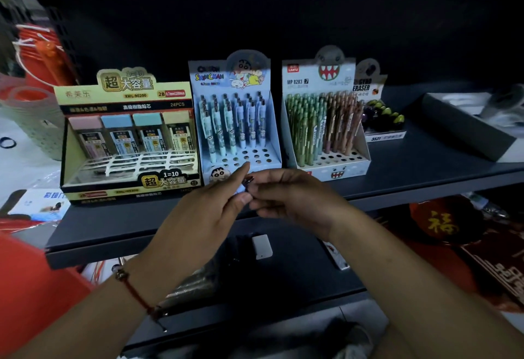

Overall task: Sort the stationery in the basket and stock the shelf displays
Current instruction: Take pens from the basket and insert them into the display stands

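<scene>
Head view: a small dark item (248, 181), probably a pencil seen end-on (metal clip showing, rest hidden, so can't be called for sure), is being held just in front of the blue box (235, 120), right over the shelf (397, 171) edge. It's pinched from both sides: left hand (204, 211) has thumb and forefinger closed on it with the forefinger stretched up toward the box, right hand (292, 197) has its fingers curled in around the other end. Held that way it looks like it's being turned or lined up so the tip can be dropped into a hole. The blue box is kept tilted back with pencils stood upright in the rear rows and the front holes left open, so that's likely where this one is meant to go. Next to it on the right a white box (320, 120) is packed with green and pink pencils, also with free holes in front; on the left a lead box (127, 132) has its refills stood in a row at the back. The basket isn't clearly made out, maybe below the shelf where it's too dark to tell.
</scene>
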The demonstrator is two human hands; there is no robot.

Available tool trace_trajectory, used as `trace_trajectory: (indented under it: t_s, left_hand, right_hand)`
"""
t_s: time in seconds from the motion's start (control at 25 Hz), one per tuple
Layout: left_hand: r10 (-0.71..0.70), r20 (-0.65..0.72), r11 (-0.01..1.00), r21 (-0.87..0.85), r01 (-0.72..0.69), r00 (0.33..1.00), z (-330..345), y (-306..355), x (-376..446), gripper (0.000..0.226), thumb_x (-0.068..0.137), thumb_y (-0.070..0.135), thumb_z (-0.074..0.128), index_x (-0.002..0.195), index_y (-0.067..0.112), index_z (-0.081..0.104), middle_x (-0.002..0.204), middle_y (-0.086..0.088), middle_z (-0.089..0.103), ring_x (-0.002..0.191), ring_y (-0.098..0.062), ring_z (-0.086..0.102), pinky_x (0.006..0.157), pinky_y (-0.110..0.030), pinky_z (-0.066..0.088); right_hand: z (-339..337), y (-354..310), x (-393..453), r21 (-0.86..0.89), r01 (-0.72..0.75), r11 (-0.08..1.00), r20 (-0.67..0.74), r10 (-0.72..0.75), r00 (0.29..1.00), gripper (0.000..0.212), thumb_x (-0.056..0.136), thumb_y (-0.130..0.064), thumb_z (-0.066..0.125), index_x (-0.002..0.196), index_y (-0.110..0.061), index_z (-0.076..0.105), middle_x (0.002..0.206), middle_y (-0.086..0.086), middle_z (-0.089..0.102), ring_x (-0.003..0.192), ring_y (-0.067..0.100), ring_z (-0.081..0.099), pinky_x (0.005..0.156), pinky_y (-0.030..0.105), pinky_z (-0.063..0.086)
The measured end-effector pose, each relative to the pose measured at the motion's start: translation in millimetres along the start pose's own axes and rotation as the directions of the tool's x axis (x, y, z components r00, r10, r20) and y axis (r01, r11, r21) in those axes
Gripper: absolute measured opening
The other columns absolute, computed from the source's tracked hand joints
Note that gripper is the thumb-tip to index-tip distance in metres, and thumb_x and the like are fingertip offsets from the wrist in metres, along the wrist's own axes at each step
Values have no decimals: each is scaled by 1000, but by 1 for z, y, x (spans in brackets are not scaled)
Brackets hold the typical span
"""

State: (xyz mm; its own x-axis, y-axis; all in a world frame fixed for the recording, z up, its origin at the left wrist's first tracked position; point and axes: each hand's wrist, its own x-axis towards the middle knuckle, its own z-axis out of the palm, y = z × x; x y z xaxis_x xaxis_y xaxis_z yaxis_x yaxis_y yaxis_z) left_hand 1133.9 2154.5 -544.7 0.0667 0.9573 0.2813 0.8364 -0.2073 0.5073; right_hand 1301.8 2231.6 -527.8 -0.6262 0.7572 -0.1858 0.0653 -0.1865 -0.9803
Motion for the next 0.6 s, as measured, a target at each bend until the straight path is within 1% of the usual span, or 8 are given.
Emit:
trace_trajectory:
  t_s: [0.04,0.12,0.2,0.28,0.4,0.48,0.56,0.6]
  left_hand:
    - [-4,1,1000,-3,4,1000,0,1,-1,65,86,59,23,150,48,17,112,4,63,75,-3,45,62,-11,33]
    - [-12,5,1000,-23,12,1000,2,1,-2,66,84,62,22,149,50,19,113,3,65,83,-5,54,64,-12,35]
    - [-11,5,999,-48,11,1000,4,-1,-3,68,83,66,20,149,52,19,115,8,66,92,-4,61,71,-19,44]
    - [-18,0,997,-69,18,1000,3,-3,-4,67,82,68,19,148,54,18,106,11,67,90,-3,63,77,-31,51]
    - [-36,-23,998,-42,35,999,-1,-6,-4,64,84,65,21,147,55,17,90,10,69,83,-5,63,74,-38,52]
    - [-30,-49,999,20,31,998,-2,-9,-4,62,88,62,22,149,52,18,99,7,70,84,-9,63,71,-36,50]
    - [0,-98,997,80,8,995,-3,-10,-5,58,93,56,26,150,47,23,113,6,68,86,-11,58,66,-27,41]
    - [18,-118,995,104,-6,993,-4,-10,-4,56,94,54,28,150,46,25,116,7,66,85,-11,55,64,-24,37]
  right_hand:
    - [0,1,-1,-4,0,1000,7,0,1000,15,93,-10,64,107,-13,69,89,2,71,81,11,66,78,23,55]
    - [0,2,-2,-18,2,1000,13,-2,1000,14,94,-12,63,107,-13,68,90,2,71,82,11,66,80,24,54]
    - [1,2,-2,-30,6,1000,18,-6,1000,11,94,-13,62,104,-14,67,90,1,70,84,11,66,80,23,54]
    - [2,1,-2,-35,9,999,20,-8,1000,7,95,-13,61,100,-15,67,89,1,70,83,11,66,78,22,55]
    - [5,-1,0,-5,11,1000,-3,-11,1000,7,97,-11,59,96,-15,65,87,2,70,79,12,66,75,22,55]
    - [6,-3,3,60,8,998,-60,-4,998,7,97,-11,58,93,-14,63,84,3,69,76,14,67,71,23,55]
    - [2,-5,5,137,3,991,-140,17,990,6,97,-13,58,91,-14,60,85,7,69,75,18,67,67,24,56]
    - [-3,-7,6,161,4,987,-177,24,984,7,97,-15,57,91,-14,60,88,9,69,75,18,68,65,25,55]
